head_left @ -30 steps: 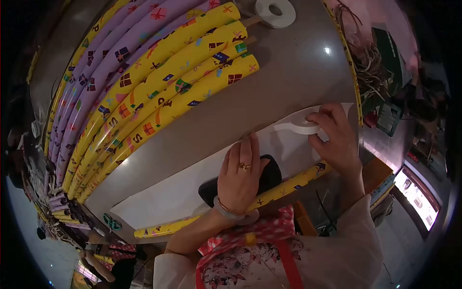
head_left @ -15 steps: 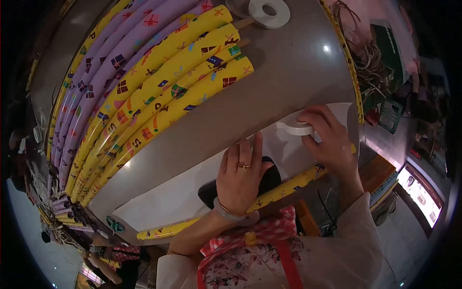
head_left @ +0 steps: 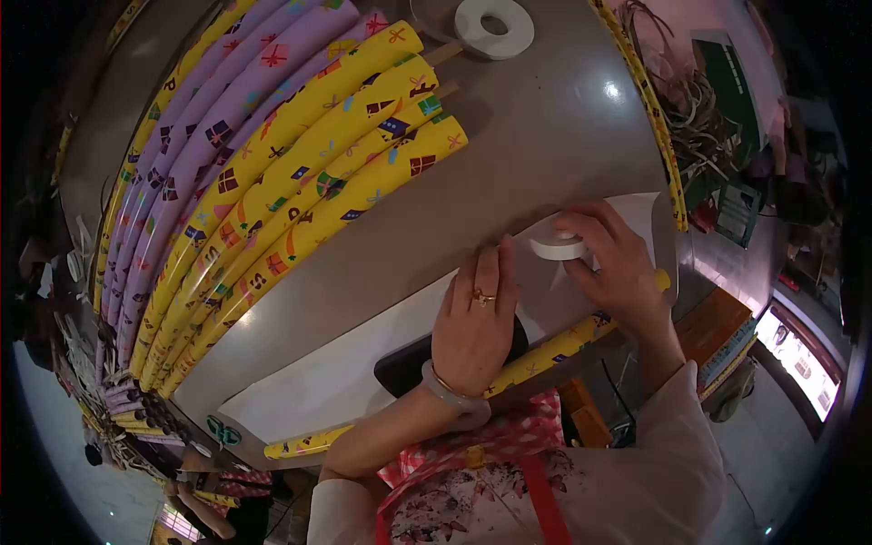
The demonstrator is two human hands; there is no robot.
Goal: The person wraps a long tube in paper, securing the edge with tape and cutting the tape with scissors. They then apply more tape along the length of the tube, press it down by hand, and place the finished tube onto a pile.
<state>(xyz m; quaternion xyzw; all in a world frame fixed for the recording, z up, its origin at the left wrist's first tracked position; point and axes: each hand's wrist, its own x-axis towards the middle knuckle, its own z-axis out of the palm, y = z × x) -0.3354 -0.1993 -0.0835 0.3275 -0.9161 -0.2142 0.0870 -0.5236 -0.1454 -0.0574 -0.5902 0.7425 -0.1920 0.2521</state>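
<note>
My right hand (head_left: 613, 268) grips a roll of white tape (head_left: 556, 248) between thumb and fingers, just over the far edge of the paper. My left hand (head_left: 477, 318) lies flat with its fingers stretched out, its fingertips at that edge, left of the tape. Under both hands a sheet of wrapping paper (head_left: 309, 381) shows its white back. Its near side is rolled up into a yellow printed roll (head_left: 545, 357). A black flat object (head_left: 404, 368), like a phone, lies on the sheet, partly hidden by my left hand.
Several yellow wrapping paper rolls (head_left: 363, 168) and purple rolls (head_left: 263, 73) lie side by side on the grey table (head_left: 545, 136). A larger white tape roll (head_left: 495, 27) is at the back. Green-handled scissors (head_left: 222, 431) lie at the left corner. Another person's arm (head_left: 200, 513) shows at lower left.
My left hand has slid to the right along the paper, closer to the tape, uncovering more of the black object. My right hand with the tape roll has shifted slightly left.
</note>
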